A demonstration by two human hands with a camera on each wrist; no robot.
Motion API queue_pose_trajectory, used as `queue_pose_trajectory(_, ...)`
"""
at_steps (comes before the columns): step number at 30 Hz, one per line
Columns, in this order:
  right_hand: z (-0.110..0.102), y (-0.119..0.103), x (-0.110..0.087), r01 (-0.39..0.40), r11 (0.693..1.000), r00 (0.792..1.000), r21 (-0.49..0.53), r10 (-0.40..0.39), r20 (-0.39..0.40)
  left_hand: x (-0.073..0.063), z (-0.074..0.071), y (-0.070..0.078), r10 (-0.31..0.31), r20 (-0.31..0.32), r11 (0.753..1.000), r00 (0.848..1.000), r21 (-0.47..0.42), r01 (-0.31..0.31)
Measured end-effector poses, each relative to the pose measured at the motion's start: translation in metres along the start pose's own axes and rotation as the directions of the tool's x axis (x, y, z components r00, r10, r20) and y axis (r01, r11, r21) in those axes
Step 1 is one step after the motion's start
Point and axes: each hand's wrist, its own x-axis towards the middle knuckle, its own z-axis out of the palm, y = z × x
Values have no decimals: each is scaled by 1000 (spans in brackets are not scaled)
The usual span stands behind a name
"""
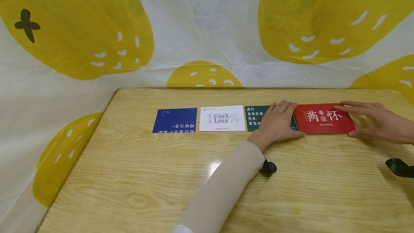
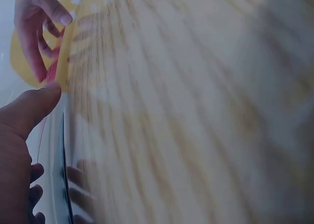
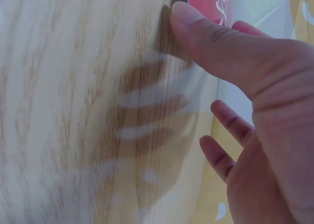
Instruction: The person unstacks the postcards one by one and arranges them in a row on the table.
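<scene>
A red card (image 1: 324, 118) with white Chinese characters lies at the right end of a row of cards. My right hand (image 1: 381, 122) holds it by its right end, thumb at the near corner and fingers at the far one. In the right wrist view the thumb (image 3: 189, 17) meets the card's edge, while the other fingers spread apart. At the card's left end, my left hand (image 1: 278, 121) grips the near and far corners between thumb and fingers. That hand covers much of a green card (image 1: 254, 119) with white writing.
Left of the green card lie a white "Good Luck" card (image 1: 222, 118) and a dark blue card (image 1: 176, 120), its writing upside down. All rest on a wood-grain table (image 1: 145, 182). Behind the table's far edge hangs a white cloth (image 1: 207, 21) with yellow fruit shapes.
</scene>
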Motion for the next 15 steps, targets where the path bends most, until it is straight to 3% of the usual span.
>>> queue_pose_trajectory(6,0,2,0,-58,998,995,12,57,78,2,0,0,5,7,1000,1000,29,-6)
queue_pose_trajectory(15,2,6,0,-63,997,995,44,60,84,4,3,-1,4,13,999,1000,36,-4)
